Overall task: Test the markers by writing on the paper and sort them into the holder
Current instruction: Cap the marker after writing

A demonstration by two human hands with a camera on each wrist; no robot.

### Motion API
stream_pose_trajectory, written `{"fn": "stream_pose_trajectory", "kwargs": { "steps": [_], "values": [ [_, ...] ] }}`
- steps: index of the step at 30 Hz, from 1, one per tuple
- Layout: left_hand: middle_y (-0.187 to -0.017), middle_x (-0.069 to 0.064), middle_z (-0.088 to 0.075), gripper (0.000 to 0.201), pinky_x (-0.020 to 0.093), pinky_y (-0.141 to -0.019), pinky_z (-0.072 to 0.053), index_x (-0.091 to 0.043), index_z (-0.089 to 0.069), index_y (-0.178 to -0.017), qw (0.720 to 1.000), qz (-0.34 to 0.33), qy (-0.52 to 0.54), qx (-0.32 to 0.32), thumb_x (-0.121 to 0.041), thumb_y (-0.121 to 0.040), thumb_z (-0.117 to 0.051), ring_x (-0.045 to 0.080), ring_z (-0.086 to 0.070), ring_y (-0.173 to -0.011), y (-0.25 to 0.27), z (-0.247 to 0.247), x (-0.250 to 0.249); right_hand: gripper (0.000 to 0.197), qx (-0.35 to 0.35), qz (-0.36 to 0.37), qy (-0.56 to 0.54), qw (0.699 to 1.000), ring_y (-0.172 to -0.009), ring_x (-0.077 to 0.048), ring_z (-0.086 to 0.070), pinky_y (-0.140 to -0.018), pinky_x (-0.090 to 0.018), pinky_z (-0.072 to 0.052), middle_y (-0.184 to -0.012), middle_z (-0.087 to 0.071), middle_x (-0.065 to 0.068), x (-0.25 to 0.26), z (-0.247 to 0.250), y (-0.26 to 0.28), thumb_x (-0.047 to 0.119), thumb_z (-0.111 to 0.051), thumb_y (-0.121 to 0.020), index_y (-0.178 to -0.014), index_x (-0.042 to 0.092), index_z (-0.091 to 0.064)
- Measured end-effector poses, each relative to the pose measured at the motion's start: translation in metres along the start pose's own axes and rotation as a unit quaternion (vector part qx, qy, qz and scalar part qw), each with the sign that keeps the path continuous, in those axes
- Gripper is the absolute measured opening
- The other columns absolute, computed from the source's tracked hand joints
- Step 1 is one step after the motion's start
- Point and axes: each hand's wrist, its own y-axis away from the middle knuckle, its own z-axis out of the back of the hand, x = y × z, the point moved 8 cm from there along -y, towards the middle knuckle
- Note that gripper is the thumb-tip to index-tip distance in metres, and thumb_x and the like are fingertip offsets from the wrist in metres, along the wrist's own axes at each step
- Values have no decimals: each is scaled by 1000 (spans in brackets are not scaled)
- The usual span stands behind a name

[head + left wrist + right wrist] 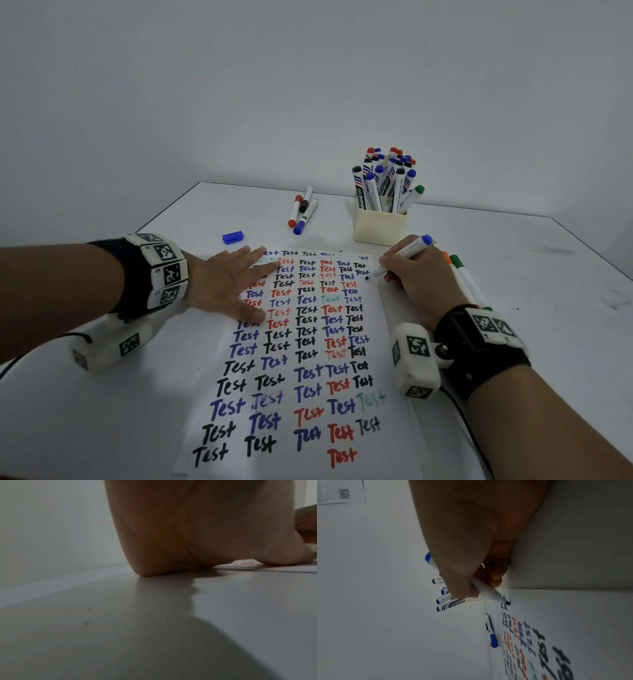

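- The right hand [416, 281] pinches a blue marker [400, 256] between thumb and fingers, tip down at the right edge of the paper [383, 349], near its far corner, with the blue end pointing up and away.
- In the right wrist view the same marker [485, 588] sits in curled fingers [496, 577], and its dark tip touches the paper [573, 615] beside a fresh blue mark.
- The left hand [227, 284] lies flat, fingers straight and spread, pressing on the far left part of the paper and holding nothing.
- The paper is filled with rows of "Test" in black, blue, red and some green.
- The holder [380, 224], a cream box, stands just past the paper's far right corner, packed with upright markers.
- Three loose markers [303, 210] lie together on the table [548, 267] beyond the paper, left of the holder.
- A blue cap [233, 237] lies near the left hand's fingertips.
- Green and orange markers [462, 274] lie on the table under the right wrist.
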Motion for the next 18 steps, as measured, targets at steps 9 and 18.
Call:
{"fn": "stream_pose_trajectory", "kwargs": {
  "steps": [9, 18],
  "values": [
    [-162, -4, 29, 127, 45, -122, 1, -43, 25, -151, 1000, 11, -1, 0, -102, -50, -24, 24, 19, -152, 1, 0, 1, 4, 1, -1, -9, 1000, -55, -7, -59, -62, -28, -48, -64, -69, -3, 0, 0, 1, 14, -70, -88, -85, 12, -69],
    [-162, -2, 29, 125, 45, -122, 1, -42, 25, -151, 1000, 11, -5, 1, -99, -52, -25, 25, 19, -152, 3, 2, -2, 5, -1, -12, -23, 1000, -58, -13, -57, -59, -27, -46, -65, -65, -5, 1, 0, 2, 10, -68, -88, -83, 10, -66]
  ]
}}
